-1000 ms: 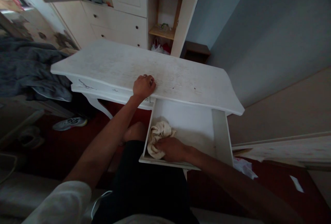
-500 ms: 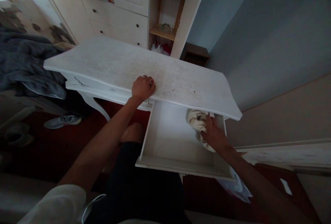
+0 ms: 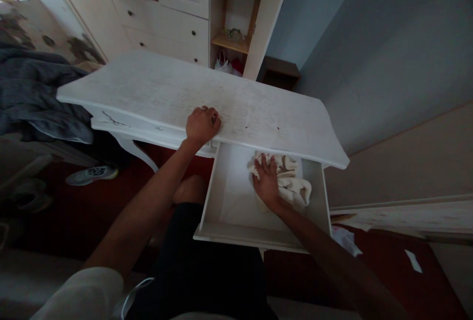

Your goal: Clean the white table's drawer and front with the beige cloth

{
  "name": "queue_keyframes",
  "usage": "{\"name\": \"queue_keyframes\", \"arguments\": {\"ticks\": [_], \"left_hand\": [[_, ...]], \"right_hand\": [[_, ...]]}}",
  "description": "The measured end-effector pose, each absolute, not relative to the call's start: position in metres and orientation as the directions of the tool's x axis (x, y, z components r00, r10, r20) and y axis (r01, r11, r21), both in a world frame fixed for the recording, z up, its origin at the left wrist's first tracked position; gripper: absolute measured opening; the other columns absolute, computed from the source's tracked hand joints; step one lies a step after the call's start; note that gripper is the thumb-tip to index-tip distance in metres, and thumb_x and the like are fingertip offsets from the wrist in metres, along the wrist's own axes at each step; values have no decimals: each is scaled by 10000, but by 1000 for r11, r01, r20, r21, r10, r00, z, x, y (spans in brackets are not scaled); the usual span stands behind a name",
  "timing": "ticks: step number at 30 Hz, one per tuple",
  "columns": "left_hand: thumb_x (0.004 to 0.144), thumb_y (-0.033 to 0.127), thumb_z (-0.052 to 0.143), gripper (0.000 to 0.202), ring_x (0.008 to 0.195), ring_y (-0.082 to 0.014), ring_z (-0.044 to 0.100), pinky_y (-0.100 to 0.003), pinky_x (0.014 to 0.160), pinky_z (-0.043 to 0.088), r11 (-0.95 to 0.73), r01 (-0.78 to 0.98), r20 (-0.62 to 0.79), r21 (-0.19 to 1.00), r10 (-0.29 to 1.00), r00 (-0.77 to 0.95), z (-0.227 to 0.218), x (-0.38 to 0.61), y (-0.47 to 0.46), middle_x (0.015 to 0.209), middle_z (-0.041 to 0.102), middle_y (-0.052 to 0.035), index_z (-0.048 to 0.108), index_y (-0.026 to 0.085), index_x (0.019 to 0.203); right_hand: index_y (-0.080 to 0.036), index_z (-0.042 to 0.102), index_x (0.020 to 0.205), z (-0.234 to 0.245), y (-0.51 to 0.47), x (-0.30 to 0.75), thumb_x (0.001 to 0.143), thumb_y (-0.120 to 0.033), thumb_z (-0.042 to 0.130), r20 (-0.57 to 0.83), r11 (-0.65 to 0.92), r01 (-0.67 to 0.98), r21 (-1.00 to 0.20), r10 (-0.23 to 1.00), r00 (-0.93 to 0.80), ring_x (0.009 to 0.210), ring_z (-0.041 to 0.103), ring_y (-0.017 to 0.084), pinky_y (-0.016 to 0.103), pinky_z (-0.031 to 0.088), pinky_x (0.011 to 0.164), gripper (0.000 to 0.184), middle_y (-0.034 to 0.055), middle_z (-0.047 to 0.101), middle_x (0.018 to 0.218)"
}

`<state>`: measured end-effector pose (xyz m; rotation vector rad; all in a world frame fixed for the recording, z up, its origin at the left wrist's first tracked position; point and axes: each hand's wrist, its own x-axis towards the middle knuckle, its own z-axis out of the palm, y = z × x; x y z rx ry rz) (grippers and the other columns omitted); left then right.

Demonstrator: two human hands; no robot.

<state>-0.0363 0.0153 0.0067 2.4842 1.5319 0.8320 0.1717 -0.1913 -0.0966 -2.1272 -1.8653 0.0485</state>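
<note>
My left hand (image 3: 202,125) rests in a loose fist on the white table top (image 3: 155,83), near its front edge. Whatever its curled fingers may hold is hidden. Below that edge, a white drawer (image 3: 232,206) is pulled out. Inside it lies a crumpled cream cloth (image 3: 295,189), bunched toward the back and right of centre. My right hand (image 3: 266,184) presses down on the cloth's left part, fingers spaced over the fabric, palm down. Part of the cloth is hidden beneath the hand and forearm.
A white cabinet (image 3: 166,26) with an open door and shelves stands behind the table. Dark clothing (image 3: 40,93) hangs at the left. A sneaker (image 3: 92,174) lies on the red floor, and a plastic bag (image 3: 345,241) sits right of the drawer.
My right hand has moved left inside the drawer, and the cloth has shifted and spread left with it. My left hand stays in place on the table top.
</note>
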Motion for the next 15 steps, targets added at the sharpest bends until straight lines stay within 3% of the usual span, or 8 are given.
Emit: {"name": "queue_keyframes", "arguments": {"ticks": [4,8,12,15], "left_hand": [[902,299,480,292,1031,-324,595,-452,883,475,-486,794,388,366,855,345,7,-37,15,1032,692,-154,715,193,1040],[898,297,478,297,1032,-319,598,-443,887,478,-495,795,394,352,848,354,7,-38,15,1033,695,-149,716,193,1043],[896,298,475,307,1023,-320,602,-444,894,477,-498,791,402,356,846,351,6,-38,16,1027,694,-151,717,187,1049],[891,301,480,302,1032,-324,595,-454,903,472,-487,792,397,367,853,340,6,-38,16,1032,686,-151,716,191,1044]], "right_hand": [[-129,495,1461,-92,-179,127,944,-184,483,166,136,905,-402,983,-74,1582,67,328,597,202,1245,520,181,340,1638],[-127,483,1458,-80,-171,91,904,-129,526,139,356,805,-475,933,-330,1580,123,274,544,251,1256,555,183,360,1627],[-121,585,1317,-69,-177,93,867,-119,601,145,388,839,-382,922,-360,1576,136,301,554,254,1254,450,209,322,1638],[-125,644,1159,-60,-183,111,820,-149,703,143,353,907,-228,934,-328,1573,85,381,678,118,1235,345,232,217,1672]]}}
